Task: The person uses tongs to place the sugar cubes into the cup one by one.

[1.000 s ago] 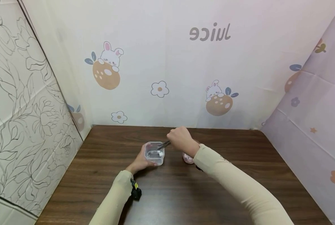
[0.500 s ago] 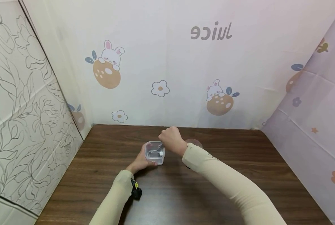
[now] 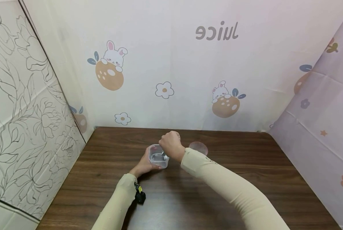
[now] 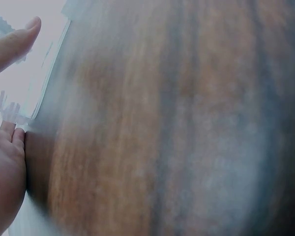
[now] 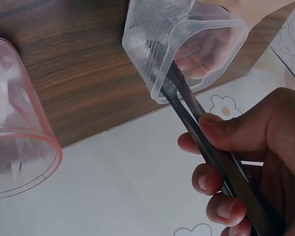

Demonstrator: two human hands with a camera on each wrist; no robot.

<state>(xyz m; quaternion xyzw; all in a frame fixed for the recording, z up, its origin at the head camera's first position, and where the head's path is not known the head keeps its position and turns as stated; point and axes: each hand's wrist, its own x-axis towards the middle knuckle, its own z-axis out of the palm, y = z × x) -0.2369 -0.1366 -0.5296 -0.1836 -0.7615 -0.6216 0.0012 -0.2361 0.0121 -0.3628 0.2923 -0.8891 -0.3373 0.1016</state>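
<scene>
My left hand (image 3: 144, 164) grips a clear square plastic container (image 3: 159, 164) from its left side, thumb at the front. In the left wrist view that thumb (image 4: 14, 46) lies along the container wall. With curled fingers my right hand (image 3: 171, 144) holds dark metal tongs (image 5: 231, 174). The tongs reach through the container's mouth in the right wrist view. Their tips are blurred behind the ribbed wall, so what is between them cannot be made out. A pink-tinted clear cup (image 5: 28, 96) with crumpled-looking white pieces inside stands right of the container.
Both hands work above a dark wood-grain table (image 3: 171, 204). A pale curtain (image 3: 171, 64) with printed rabbits and flowers hangs behind the table's far edge. Patterned panels flank both sides. A black wrist camera (image 3: 140, 195) sits on the left wrist.
My right hand has moved left, bringing the tongs deeper over the container. The cup behind that arm has come into view. My left hand and the container have stayed in place.
</scene>
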